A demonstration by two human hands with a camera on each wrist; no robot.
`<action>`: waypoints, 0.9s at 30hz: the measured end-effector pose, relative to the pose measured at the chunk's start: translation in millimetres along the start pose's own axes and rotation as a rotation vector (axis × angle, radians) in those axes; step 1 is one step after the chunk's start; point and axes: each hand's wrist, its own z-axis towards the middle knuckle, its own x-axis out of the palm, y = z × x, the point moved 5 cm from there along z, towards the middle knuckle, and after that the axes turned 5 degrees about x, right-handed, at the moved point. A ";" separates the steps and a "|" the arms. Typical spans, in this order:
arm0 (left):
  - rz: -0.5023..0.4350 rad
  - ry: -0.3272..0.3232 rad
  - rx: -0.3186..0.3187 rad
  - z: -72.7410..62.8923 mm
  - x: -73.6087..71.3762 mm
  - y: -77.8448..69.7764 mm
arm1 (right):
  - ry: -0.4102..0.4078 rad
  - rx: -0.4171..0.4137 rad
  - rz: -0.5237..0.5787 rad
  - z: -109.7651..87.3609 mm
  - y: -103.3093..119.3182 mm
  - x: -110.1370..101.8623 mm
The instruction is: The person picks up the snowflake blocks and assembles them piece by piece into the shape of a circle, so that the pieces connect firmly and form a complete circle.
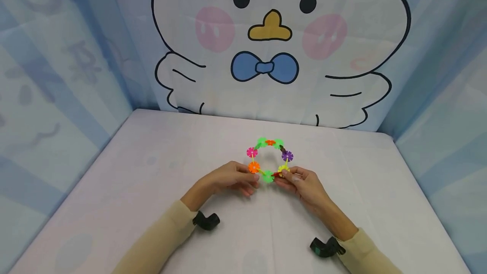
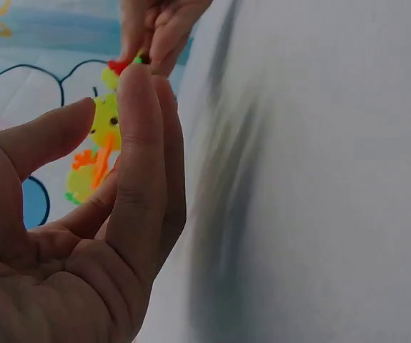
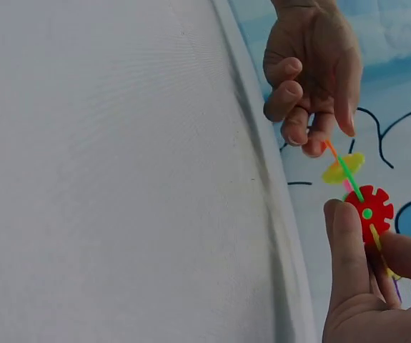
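Observation:
A ring of interlocking plastic snowflake discs [image 1: 268,176] stands upright between the two hands, in green, orange, pink, purple, yellow and red. My right hand [image 1: 306,185] pinches it at the lower right, by the yellow disc, between thumb and fingers. In the right wrist view a red disc [image 3: 382,204] shows just beyond those fingertips. My left hand [image 1: 236,176] is beside the ring's lower left, near the orange disc [image 1: 253,167]. Its thumb and fingers are apart in the left wrist view, with part of the ring visible behind the gap.
A white-covered table [image 1: 190,138] lies under the hands. Behind it hangs a curtain [image 1: 272,100] printed with a cartoon bird, and blue patterned curtains [image 1: 57,96] flank both sides. Black wrist devices [image 1: 207,221] sit at the beige sleeves [image 1: 163,240].

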 end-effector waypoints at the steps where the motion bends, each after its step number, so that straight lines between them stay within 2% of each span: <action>1: 0.029 0.007 -0.005 -1.8 -4.6 -1.5 | 0.005 0.010 0.002 0.2 -1.0 -0.1; 5: 0.075 -0.026 -0.024 -6.6 -20.7 -5.0 | 0.043 0.041 -0.012 0.2 -4.7 0.1; 8: 0.113 -0.039 -0.038 -8.7 -26.5 -6.2 | 0.086 0.048 -0.059 -0.5 -6.3 0.6; 16: 0.207 -0.032 -0.083 -10.4 -29.1 -2.5 | 0.128 0.051 -0.276 -1.4 -7.4 2.0; 22: 0.242 -0.017 -0.092 -10.2 -29.1 2.5 | 0.129 0.061 -0.319 -3.2 -6.7 4.0; 27: 0.316 -0.009 -0.100 -11.2 -28.9 4.0 | 0.160 0.077 -0.360 -3.6 -7.8 4.8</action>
